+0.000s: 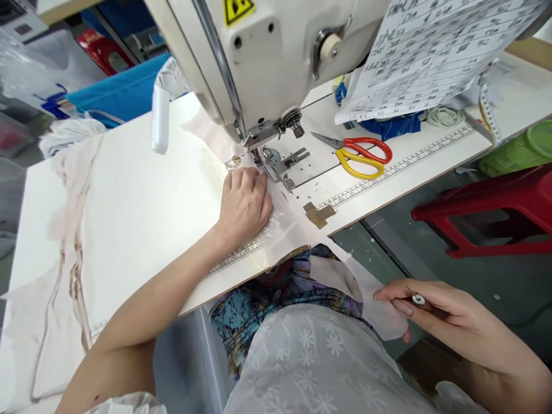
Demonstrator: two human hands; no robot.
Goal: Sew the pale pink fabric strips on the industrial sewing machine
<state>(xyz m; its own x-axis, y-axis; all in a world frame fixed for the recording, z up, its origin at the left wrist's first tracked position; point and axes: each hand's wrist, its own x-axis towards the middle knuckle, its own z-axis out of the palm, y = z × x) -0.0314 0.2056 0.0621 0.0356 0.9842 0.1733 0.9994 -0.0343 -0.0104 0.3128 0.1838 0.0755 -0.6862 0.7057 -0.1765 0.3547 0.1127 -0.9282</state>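
Note:
My left hand (245, 201) lies on a pale, sheer fabric (293, 224) just in front of the sewing machine's presser foot (257, 156). Its fingers lie close together over the cloth, pressing it to the table. The fabric runs off the table's front edge and hangs down across my lap. Out to the right, my right hand (426, 305) pinches the hanging end of this cloth between thumb and fingers. In the same hand sits a small dark tool with a round silvery end (418, 299), its kind unclear. The needle is hard to make out.
Red-and-yellow-handled scissors (362, 155) lie right of the needle plate. More pale fabric (73, 230) drapes over the table's left side. A handwritten sheet (431, 57) hangs at upper right. A red stool (491, 213) and a green basket (520, 149) stand at right.

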